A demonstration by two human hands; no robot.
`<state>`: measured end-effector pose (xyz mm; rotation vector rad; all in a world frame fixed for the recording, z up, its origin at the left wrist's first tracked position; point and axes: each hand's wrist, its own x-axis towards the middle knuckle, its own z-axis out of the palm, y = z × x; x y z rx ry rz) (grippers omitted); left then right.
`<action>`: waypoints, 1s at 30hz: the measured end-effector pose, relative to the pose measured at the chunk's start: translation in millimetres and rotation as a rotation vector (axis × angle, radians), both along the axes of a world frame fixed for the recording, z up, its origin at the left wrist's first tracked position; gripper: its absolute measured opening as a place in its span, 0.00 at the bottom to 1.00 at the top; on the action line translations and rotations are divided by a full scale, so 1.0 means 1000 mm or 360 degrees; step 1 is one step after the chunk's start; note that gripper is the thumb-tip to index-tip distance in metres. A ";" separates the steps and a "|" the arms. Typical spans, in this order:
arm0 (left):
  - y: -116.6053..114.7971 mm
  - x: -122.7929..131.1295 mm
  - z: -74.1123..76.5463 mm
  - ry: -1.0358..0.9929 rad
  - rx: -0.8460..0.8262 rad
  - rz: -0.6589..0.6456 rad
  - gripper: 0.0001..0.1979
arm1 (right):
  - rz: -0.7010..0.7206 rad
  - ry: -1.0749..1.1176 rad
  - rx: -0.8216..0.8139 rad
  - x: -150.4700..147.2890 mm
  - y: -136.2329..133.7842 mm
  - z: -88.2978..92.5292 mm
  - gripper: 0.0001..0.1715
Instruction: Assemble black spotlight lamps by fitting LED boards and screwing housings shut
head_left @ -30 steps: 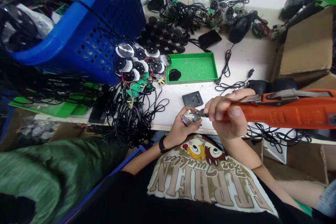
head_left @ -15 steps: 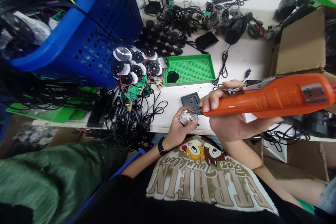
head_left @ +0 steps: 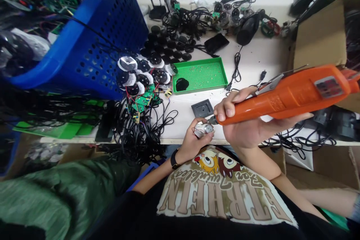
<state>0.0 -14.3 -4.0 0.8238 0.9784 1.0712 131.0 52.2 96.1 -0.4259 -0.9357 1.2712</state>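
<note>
My right hand [head_left: 244, 127] is wrapped round an orange electric screwdriver [head_left: 289, 93], whose tip points left and down at a small silver motor [head_left: 204, 129]. My left hand [head_left: 192, 143] pinches that motor from below, just over the table's front edge; thin red wires hang from it. A small dark square fixture [head_left: 202, 108] lies on the white table [head_left: 253, 63] right behind the motor.
A green perforated tray [head_left: 201, 75] with small screws sits behind the fixture. Left of it lie round black parts, green circuit boards [head_left: 143, 101] and tangled black cables [head_left: 140, 127]. A blue perforated basket [head_left: 92, 41] leans at the left. A cardboard box [head_left: 320, 37] stands at the right.
The orange screwdriver has tilted, its rear end rising toward the upper right. My right hand shifted its grip along the barrel. The left hand stays on the motor.
</note>
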 end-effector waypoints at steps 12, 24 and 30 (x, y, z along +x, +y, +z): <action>0.001 0.002 -0.001 0.0030 0.0006 0.0052 0.25 | -0.0117 -0.0003 0.0010 -0.007 -0.007 -0.002 0.21; 0.003 0.000 0.014 0.0175 -0.0039 0.0005 0.21 | -0.0263 -0.0078 0.0004 -0.015 -0.015 -0.011 0.14; 0.004 -0.003 0.007 0.0115 -0.0032 -0.0089 0.20 | -0.0268 -0.0111 0.0035 -0.014 -0.023 -0.027 0.11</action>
